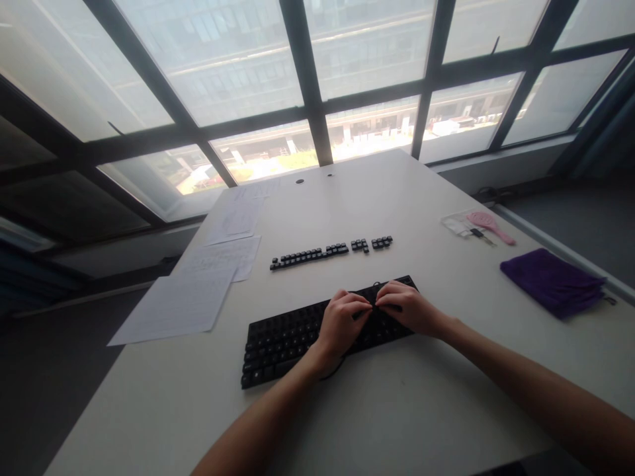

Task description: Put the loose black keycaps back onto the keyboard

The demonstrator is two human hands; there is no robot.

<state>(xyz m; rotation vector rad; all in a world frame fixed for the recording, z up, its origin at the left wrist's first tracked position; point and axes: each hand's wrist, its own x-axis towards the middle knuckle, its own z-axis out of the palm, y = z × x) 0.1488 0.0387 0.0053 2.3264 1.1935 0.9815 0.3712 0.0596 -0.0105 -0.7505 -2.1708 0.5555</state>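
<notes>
One large white table (446,410) is seen below a wide window (238,66) with dark frames, and everything else is placed on it. Near its middle a black keyboard (278,340) is laid, slightly turned, with its right end further from the person. Both hands are rested on the right half of this keyboard. The left hand (342,324) is curled, with the fingers bent down onto the keys, and the right hand (407,307) is curled in the same way; the fingertips of both are brought together at one spot, near the far edge of the keyboard. Whether something small is pinched between them cannot be told.

At the left side of the table, several sheets of paper (178,304) are spread, partly one over another. At the right edge a purple cloth (550,281) is laid, folded. Behind the keyboard, well apart from it, a row of loose black keycaps (317,253) is arranged in one line with small gaps. Further right, a pink brush (489,225) is placed beside a clear plastic bag (459,223), touching it.
</notes>
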